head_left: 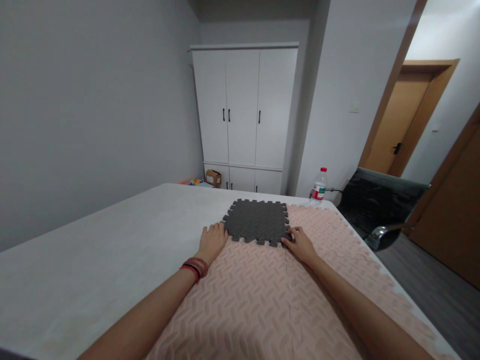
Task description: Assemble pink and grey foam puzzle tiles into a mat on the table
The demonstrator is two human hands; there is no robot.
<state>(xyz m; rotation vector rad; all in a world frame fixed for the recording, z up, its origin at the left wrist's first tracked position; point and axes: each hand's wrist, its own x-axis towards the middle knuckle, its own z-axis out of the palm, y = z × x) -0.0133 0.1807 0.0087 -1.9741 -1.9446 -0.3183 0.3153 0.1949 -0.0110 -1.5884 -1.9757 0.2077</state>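
A dark grey foam mat tile (258, 220) with toothed edges lies at the far end of the pink foam mat (247, 295). At the tile's near left corner, my left hand (213, 241) rests palm down. Its fingers are stretched out and a little apart, and the thumb side touches the tile's edge. My right hand (301, 246) pinches the near right corner between thumb and fingers. The tile's near teeth lie along the pink mat's far edge; whether they interlock I cannot tell.
A white table (112, 255) bears the mats. Near its far right corner stands a plastic bottle (319, 186) with a red cap. A black chair (378, 205) is at the right side. Behind the table are a cardboard box (213, 178) and a white wardrobe (243, 110).
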